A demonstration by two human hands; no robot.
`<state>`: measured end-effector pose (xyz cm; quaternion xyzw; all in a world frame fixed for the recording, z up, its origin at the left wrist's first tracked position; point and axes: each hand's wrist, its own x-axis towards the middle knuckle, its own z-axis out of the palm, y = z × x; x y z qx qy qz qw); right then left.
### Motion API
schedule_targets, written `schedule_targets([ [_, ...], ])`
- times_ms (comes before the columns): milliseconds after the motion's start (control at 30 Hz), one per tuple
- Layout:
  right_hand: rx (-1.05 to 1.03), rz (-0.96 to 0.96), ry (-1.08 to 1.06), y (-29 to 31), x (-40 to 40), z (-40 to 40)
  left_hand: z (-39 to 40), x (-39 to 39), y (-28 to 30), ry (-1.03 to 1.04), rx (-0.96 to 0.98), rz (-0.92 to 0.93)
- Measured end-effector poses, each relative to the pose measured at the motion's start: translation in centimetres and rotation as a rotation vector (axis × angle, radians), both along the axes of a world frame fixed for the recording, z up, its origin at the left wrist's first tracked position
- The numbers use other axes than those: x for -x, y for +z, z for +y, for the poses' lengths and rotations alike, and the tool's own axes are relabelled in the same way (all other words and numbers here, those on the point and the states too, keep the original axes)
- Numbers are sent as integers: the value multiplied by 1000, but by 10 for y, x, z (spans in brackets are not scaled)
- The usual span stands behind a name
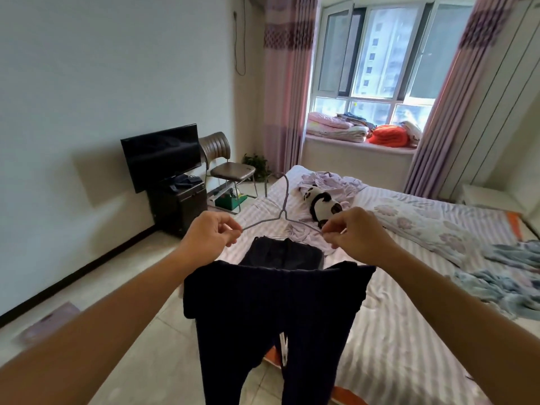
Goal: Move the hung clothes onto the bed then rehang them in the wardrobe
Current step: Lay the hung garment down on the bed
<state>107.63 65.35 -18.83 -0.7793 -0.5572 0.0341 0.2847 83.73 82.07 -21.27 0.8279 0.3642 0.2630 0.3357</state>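
Dark trousers [271, 311] hang over our forearms; our left hand [209, 233] and right hand [355, 233] pinch the hanger [285, 213] above the bed [409, 287]

Hanger held between both grips above the bed's near corner

The left grip [214, 230] and right grip [352, 230] each pinch one end of the hanger [285, 213]; trousers [274, 320] hang below and nearer than them. Beyond the right grip a toy panda [323, 204] lies on the bed [409, 287]. Beyond the left grip stand a television [162, 154] and a chair [226, 163].
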Motion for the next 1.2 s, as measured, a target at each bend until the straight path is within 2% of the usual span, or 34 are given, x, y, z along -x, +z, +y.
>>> schedule_targets([
  [200,81,59,-67,-35,-42,70,89,-51,-34,-91,26,88],
  [533,200,175,-124,-101,-121,162,197,-148,-91,-122,78,216],
  [867,240,218,-82,-160,-268,291,317,-289,-150,-48,140,257],
  [1200,270,236,-197,-235,-407,418,429,-438,-210,26,166,336],
])
